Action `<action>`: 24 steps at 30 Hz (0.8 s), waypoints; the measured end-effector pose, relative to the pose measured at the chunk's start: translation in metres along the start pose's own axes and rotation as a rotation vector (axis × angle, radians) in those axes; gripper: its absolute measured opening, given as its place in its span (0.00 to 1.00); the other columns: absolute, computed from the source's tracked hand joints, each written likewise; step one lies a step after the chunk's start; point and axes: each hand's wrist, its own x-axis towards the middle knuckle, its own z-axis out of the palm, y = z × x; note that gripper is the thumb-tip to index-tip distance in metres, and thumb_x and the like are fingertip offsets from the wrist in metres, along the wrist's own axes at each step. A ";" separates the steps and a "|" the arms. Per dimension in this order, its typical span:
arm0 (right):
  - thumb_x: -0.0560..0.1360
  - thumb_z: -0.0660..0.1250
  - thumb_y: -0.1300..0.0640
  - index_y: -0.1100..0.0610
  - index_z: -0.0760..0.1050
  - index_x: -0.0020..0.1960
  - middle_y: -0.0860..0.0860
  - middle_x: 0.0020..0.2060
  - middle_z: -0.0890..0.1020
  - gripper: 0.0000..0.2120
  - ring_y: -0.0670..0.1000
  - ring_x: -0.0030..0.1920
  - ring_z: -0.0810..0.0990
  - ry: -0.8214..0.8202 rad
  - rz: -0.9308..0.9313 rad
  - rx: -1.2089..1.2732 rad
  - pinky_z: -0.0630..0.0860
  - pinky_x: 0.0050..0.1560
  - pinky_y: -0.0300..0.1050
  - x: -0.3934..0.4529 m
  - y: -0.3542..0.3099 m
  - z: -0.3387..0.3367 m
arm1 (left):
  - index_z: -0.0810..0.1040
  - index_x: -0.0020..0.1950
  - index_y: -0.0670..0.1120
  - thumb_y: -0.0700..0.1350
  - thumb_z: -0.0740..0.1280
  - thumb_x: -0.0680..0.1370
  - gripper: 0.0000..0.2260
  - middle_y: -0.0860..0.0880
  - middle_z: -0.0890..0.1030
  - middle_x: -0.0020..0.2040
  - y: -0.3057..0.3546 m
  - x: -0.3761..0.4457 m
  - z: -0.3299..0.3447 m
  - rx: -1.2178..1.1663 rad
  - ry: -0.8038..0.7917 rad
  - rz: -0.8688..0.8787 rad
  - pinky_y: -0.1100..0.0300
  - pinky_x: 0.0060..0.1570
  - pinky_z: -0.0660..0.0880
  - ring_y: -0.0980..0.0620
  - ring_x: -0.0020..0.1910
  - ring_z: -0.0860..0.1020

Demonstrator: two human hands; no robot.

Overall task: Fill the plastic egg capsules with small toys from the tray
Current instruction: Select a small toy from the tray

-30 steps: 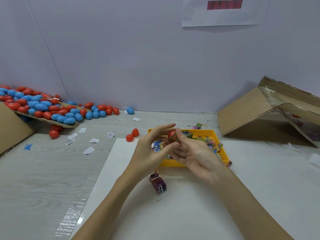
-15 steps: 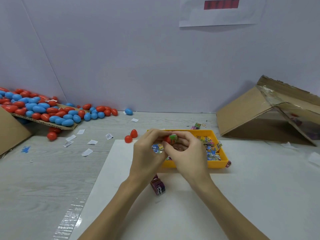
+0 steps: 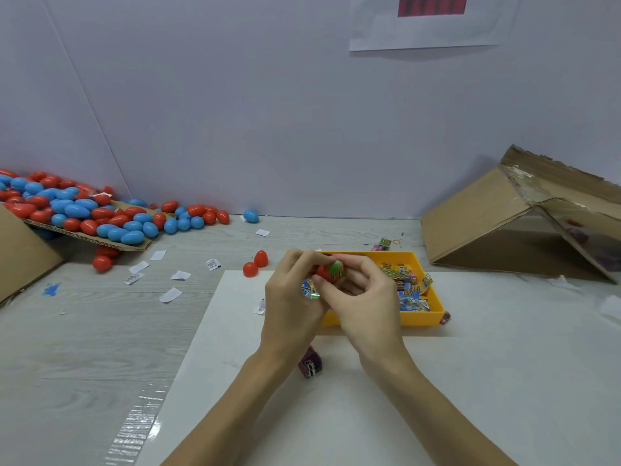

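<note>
Meeting over the near-left corner of the yellow tray (image 3: 421, 319), both hands work on 1 red egg half (image 3: 323, 271) with a green-wrapped toy (image 3: 337, 271) sitting at its mouth. The left hand (image 3: 292, 297) curls its fingers round the smooth red shell; a small packet with blue print (image 3: 309, 289) shows against its palm. The right hand (image 3: 364, 297) pinches the crinkly green toy with curled fingertips.

The tray is a shallow rectangular plastic box, its right part filled with small printed toy packets (image 3: 408, 290). It rests at the far edge of a smooth white sheet (image 3: 470, 381) laid over a pale wood-grain table (image 3: 84, 331). A purple packet (image 3: 311, 364) lies on the sheet between the wrists. 2 red egg halves (image 3: 255, 264) stand just left of the tray, off the sheet's far-left corner.

At far left, glossy red and blue eggs (image 3: 100, 216) are heaped on a corrugated cardboard flap (image 3: 111, 244), with white paper slips (image 3: 174, 284) scattered nearby. A tipped cardboard box (image 3: 497, 223) sits at far right, taped with clear film. Plain pale walls (image 3: 268, 112) close the far side, and a paper sheet (image 3: 430, 25) hangs there. The near and right parts of the white sheet lie open.
</note>
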 end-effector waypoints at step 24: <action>0.80 0.71 0.61 0.59 0.82 0.58 0.54 0.47 0.88 0.07 0.50 0.47 0.88 -0.177 0.122 0.038 0.84 0.45 0.41 0.015 -0.012 -0.019 | 0.84 0.62 0.46 0.39 0.78 0.74 0.17 0.54 0.85 0.55 -0.018 0.005 -0.011 -0.071 -0.091 -0.040 0.62 0.56 0.79 0.55 0.55 0.84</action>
